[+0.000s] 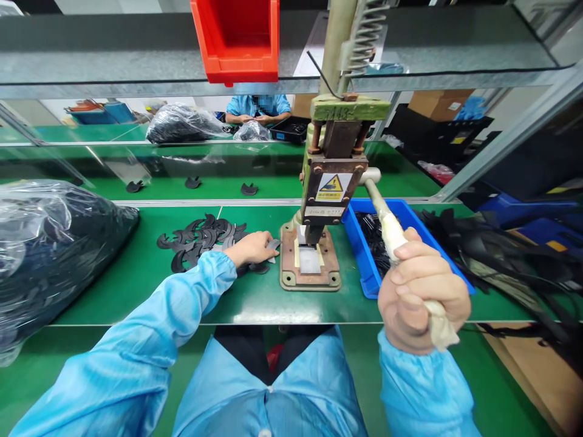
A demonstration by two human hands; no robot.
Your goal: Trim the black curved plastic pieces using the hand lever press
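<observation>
A small hand press (330, 182) with a yellow warning label stands on a green bench. My right hand (421, 291) is wrapped round its cloth-taped lever (387, 224), which slants down toward me. My left hand (252, 247) rests on the bench just left of the press base (310, 261), fingers closed on a small flat grey piece (274, 244). A heap of black flat curved parts (204, 240) lies under and beyond that hand.
A blue bin (364, 255) of black parts sits right of the press, tangled black cables (492, 255) beyond it. A large plastic bag of black parts (50, 255) lies at left. A red bin (237, 39) hangs overhead. Another person (257, 108) sits across the far bench.
</observation>
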